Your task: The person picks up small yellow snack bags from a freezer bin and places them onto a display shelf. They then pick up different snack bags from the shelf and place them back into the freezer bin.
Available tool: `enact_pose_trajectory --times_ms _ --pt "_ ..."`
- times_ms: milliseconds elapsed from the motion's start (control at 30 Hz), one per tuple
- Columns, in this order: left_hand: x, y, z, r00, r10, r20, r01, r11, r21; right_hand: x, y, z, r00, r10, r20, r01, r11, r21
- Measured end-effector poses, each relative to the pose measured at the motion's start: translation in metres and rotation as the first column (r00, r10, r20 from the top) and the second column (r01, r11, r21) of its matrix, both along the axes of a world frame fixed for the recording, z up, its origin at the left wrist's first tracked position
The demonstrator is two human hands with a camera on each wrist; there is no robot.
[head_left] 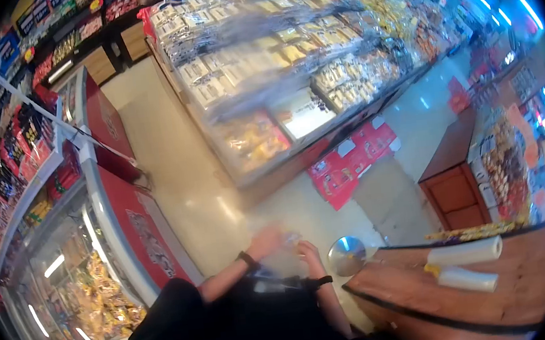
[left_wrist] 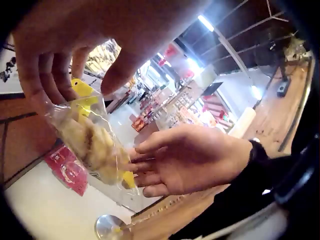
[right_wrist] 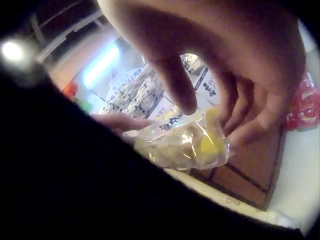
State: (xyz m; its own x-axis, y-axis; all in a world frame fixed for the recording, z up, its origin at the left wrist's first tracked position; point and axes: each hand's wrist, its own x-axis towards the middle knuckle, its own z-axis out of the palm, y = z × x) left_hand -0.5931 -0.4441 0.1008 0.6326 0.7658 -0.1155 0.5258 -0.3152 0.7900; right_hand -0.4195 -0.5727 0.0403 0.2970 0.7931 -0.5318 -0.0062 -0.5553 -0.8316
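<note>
Both hands hold a small clear snack packet [left_wrist: 92,137] between them, in front of the body. It has yellow ends and pale yellow-brown lumps of food inside. Dark print shows on its wrapper, seen as the same packet [right_wrist: 182,142] in the right wrist view. My left hand [head_left: 265,242], blurred in the head view, has thumb and fingers at one end of the packet. At the other end, the fingertips of my right hand [left_wrist: 192,160] meet the wrapper, palm turned toward the left wrist camera. In the right wrist view my right hand's thumb [right_wrist: 180,92] reaches the packet's upper edge.
A stepped display of packaged goods [head_left: 253,52] stands ahead, with flattened red cardboard [head_left: 354,161] on the floor before it. Freezer cases [head_left: 138,217] line the left. At right, a wooden counter [head_left: 397,283] carries plastic bag rolls [head_left: 465,252]; a round metal disc [head_left: 346,256] is beside it.
</note>
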Motion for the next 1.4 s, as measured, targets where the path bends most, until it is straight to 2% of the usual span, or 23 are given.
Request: enact_pose_trajectory --times_ms 67,133,167,233,333,367,467,533,600,700,800,833,933,967,1033,1067,1133,1200,1233,1300,1400 --pt "0.016 0.032 0.013 0.997 0.047 0.069 -0.047 0.999 0.001 0.024 0.026 -0.025 0.998 -0.048 0.036 0.043 0.99 0.132" --pt "0.031 0.063 0.025 0.99 0.1 0.1 -0.098 0.995 -0.026 0.041 0.063 -0.018 1.0 0.019 0.016 -0.022 0.982 0.185" --pt "0.031 0.076 0.027 0.99 0.107 0.096 -0.103 0.994 -0.038 0.046 0.082 -0.005 0.998 0.025 -0.054 -0.016 0.989 0.148" --pt "0.03 0.096 0.023 0.988 0.13 0.088 -0.125 0.99 -0.061 0.04 0.13 0.058 0.978 0.035 -0.205 -0.032 0.999 0.021" --pt "0.042 0.121 0.008 0.971 0.203 0.124 -0.195 0.978 -0.07 0.052 0.18 0.045 0.998 0.06 -0.001 -0.06 0.998 -0.036" --pt "0.043 0.129 0.009 0.962 0.234 0.142 -0.227 0.972 -0.06 0.054 0.197 0.037 0.984 0.116 0.136 -0.107 0.992 -0.072" --pt "0.037 0.145 0.008 0.912 0.367 0.185 -0.36 0.93 -0.072 0.024 0.241 0.111 0.996 0.079 -0.048 -0.081 0.996 -0.037" --pt "0.031 0.159 0.003 0.872 0.454 0.185 -0.449 0.891 -0.072 0.025 0.263 0.109 0.961 0.256 0.109 -0.261 0.965 0.036" --pt "0.033 0.162 -0.004 0.837 0.521 0.166 -0.517 0.853 -0.073 0.033 0.283 0.082 0.979 0.202 -0.019 -0.2 0.976 0.091" --pt "0.043 0.16 -0.007 0.8 0.59 0.107 -0.582 0.807 -0.097 0.038 0.314 0.041 0.959 0.264 0.102 -0.278 0.945 0.171" --pt "0.055 0.161 -0.007 0.763 0.641 0.086 -0.629 0.766 -0.135 0.05 0.34 0.016 0.9 0.377 0.22 -0.425 0.873 0.239" --pt "0.057 0.163 -0.006 0.75 0.656 0.086 -0.641 0.752 -0.153 0.054 0.348 0.013 0.866 0.441 0.236 -0.483 0.86 0.163" --pt "0.066 0.168 -0.005 0.665 0.741 0.095 -0.733 0.671 -0.109 0.057 0.364 -0.005 0.753 0.522 0.4 -0.623 0.761 0.18" --pt "0.067 0.173 -0.005 0.655 0.751 0.085 -0.749 0.66 -0.059 0.057 0.374 -0.007 0.63 0.595 0.499 -0.731 0.672 0.122" --pt "0.078 0.165 -0.006 0.654 0.755 0.042 -0.756 0.654 0.013 0.058 0.379 -0.006 0.551 0.646 0.529 -0.807 0.574 0.139" --pt "0.083 0.165 -0.01 0.618 0.786 0.024 -0.786 0.617 0.031 0.058 0.383 -0.006 0.515 0.664 0.542 -0.837 0.526 0.151" --pt "0.096 0.175 -0.019 0.547 0.837 0.001 -0.834 0.546 0.08 0.061 0.391 -0.012 0.513 0.701 0.495 -0.85 0.495 0.18" --pt "0.102 0.183 -0.017 0.478 0.878 -0.008 -0.877 0.478 0.056 0.065 0.402 -0.008 0.519 0.747 0.415 -0.851 0.497 0.169" --pt "0.105 0.186 -0.02 0.452 0.892 -0.013 -0.89 0.451 0.061 0.065 0.405 -0.009 0.555 0.765 0.326 -0.831 0.528 0.175" --pt "0.109 0.19 -0.012 0.425 0.905 -0.027 -0.905 0.425 0.014 0.067 0.41 -0.005 0.554 0.778 0.295 -0.832 0.516 0.202" --pt "0.123 0.189 -0.021 0.345 0.934 -0.097 -0.921 0.356 0.158 0.069 0.417 -0.003 0.495 0.831 0.253 -0.868 0.46 0.186"
